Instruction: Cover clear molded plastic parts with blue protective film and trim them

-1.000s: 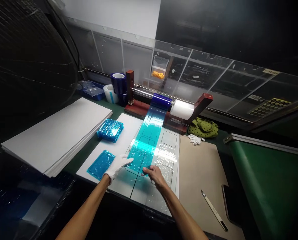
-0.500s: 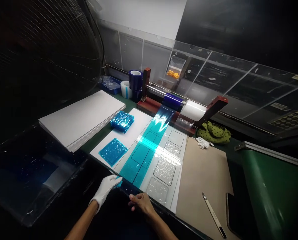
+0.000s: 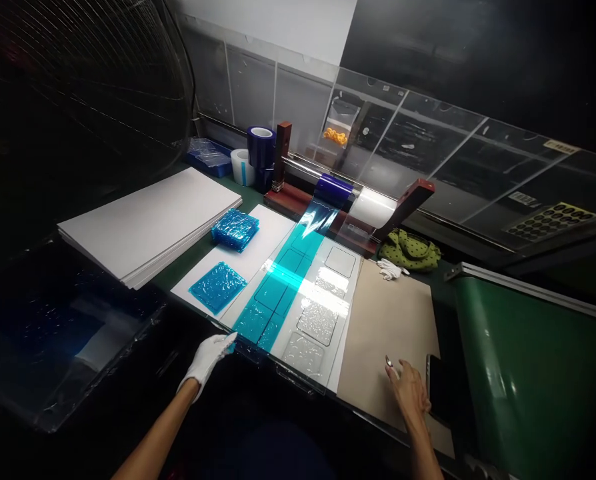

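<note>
My left hand (image 3: 209, 360), in a white glove, pinches a loose end of blue film at the table's front edge. That film strip (image 3: 273, 293) runs down from a dark blue roll (image 3: 333, 190) over outlined rectangles on a pale template sheet (image 3: 253, 277). On the right, my bare right hand (image 3: 411, 390) closes on a slim craft knife (image 3: 389, 362) lying over a brown board (image 3: 378, 320); the fingers hide most of its handle. Left of the strip lie a flat blue film piece (image 3: 218, 288) and a stack of blue film pieces (image 3: 235, 230).
A white paper stack (image 3: 148, 220) stands at left. A wooden roll stand (image 3: 281, 157) also carries a clear film roll (image 3: 373, 208). A phone-like black slab (image 3: 439, 390) and green roll-like surface (image 3: 503, 360) are at right. A large fan (image 3: 103, 87) is upper left.
My right hand has moved right, from beside the left hand to the knife on the brown board. The left hand stays at the film end. The whole view has shifted slightly.
</note>
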Available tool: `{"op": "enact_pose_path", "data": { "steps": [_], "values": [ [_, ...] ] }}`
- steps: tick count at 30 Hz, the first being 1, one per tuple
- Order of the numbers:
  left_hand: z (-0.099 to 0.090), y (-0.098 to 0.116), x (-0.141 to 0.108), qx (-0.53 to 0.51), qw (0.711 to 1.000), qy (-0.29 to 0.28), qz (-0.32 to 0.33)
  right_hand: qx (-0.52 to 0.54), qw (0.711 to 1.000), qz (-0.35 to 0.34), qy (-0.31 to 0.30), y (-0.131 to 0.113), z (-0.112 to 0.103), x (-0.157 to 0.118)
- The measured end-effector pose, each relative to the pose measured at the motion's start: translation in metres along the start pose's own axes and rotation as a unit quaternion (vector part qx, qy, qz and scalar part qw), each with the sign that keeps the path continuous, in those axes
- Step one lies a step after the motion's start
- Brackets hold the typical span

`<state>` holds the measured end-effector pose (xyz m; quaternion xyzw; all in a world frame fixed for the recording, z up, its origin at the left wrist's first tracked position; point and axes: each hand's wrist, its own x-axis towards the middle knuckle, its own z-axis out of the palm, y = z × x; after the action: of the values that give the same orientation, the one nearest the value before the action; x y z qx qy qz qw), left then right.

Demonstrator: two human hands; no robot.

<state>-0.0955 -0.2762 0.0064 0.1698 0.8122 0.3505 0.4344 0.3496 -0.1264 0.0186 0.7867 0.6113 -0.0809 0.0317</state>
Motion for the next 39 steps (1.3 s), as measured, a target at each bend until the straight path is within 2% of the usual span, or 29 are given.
{"op": "enact_pose_path", "data": {
  "steps": [2, 4, 6, 8, 11, 14, 16, 18, 22, 26, 30, 34, 39],
  "values": [
    [-0.004, -0.001, -0.006, 0.048, 0.997, 0.055, 0.006, -0.061, 0.998, -0.016, -0.02, 0.025, 0.009, 0.005],
    [-0.005, 0.0, -0.014, 0.105, 0.987, 0.117, 0.022, -0.079, 0.995, -0.04, -0.042, 0.038, 0.015, 0.004],
    [0.0, 0.005, -0.024, 0.165, 0.972, 0.155, 0.065, -0.073, 0.995, -0.045, -0.053, 0.039, 0.016, 0.001],
    [0.012, 0.013, -0.034, 0.222, 0.953, 0.154, 0.139, -0.048, 0.996, -0.046, -0.056, 0.03, 0.013, -0.003],
    [0.042, 0.028, -0.046, 0.303, 0.912, 0.096, 0.258, 0.064, 0.988, -0.117, -0.082, -0.004, 0.004, -0.014],
    [0.074, 0.039, -0.047, 0.377, 0.864, 0.034, 0.332, 0.146, 0.954, -0.244, -0.1, -0.054, -0.006, -0.031],
    [0.091, 0.042, -0.041, 0.419, 0.834, 0.006, 0.36, 0.107, 0.94, -0.315, -0.074, -0.089, -0.01, -0.043],
    [0.102, 0.044, -0.033, 0.452, 0.809, -0.013, 0.375, 0.029, 0.932, -0.358, -0.056, -0.12, -0.012, -0.05],
    [0.108, 0.046, -0.025, 0.496, 0.78, -0.034, 0.38, -0.042, 0.917, -0.394, -0.053, -0.164, -0.007, -0.054],
    [0.106, 0.049, -0.029, 0.512, 0.769, -0.045, 0.38, -0.061, 0.905, -0.418, -0.06, -0.187, 0.001, -0.05],
    [0.105, 0.051, -0.03, 0.509, 0.775, -0.058, 0.37, -0.078, 0.895, -0.434, -0.069, -0.193, 0.001, -0.047],
    [0.107, 0.049, -0.025, 0.496, 0.789, -0.069, 0.357, -0.092, 0.895, -0.429, -0.075, -0.182, -0.002, -0.044],
    [0.107, 0.053, -0.024, 0.462, 0.818, -0.073, 0.335, -0.11, 0.904, -0.405, -0.081, -0.152, -0.007, -0.04]
  ]
}}
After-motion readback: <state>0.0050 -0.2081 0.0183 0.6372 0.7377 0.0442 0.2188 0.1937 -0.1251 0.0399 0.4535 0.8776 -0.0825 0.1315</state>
